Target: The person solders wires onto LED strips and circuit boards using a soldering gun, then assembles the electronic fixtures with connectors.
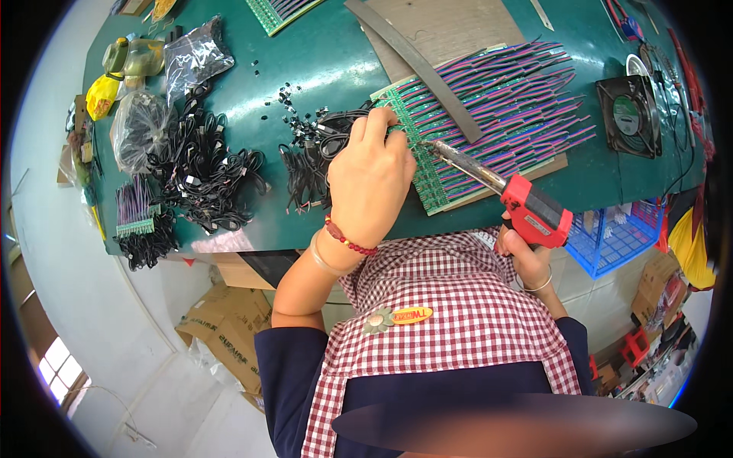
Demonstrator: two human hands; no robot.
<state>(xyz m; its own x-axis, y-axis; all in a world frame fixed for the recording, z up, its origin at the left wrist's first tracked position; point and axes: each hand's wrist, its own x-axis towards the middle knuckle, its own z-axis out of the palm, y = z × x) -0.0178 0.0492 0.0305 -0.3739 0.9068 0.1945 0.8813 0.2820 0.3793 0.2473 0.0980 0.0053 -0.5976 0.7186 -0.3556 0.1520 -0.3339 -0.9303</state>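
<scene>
My right hand [528, 261] is closed around the handle of a red and black soldering gun [538, 215]. Its metal barrel slants up and left, and the tip reaches the green circuit board panel [435, 191]. Rows of purple, pink and black wires [519, 99] run rightward from that panel. At the panel's left edge, close to the tip, my left hand [372, 179] has its fingers pinched together; what lies between them is hidden. Coiled black cables [309, 172] lie just left of this hand. A flat grey metal strip [427, 76] rests across the wires.
A larger heap of black cables [202, 172] lies to the left, with plastic bags [141, 130] behind it. Finished-looking boards with cables [137, 221] sit at the left table edge. A black fan [628, 114] stands at the right; a blue basket [611, 237] is below it.
</scene>
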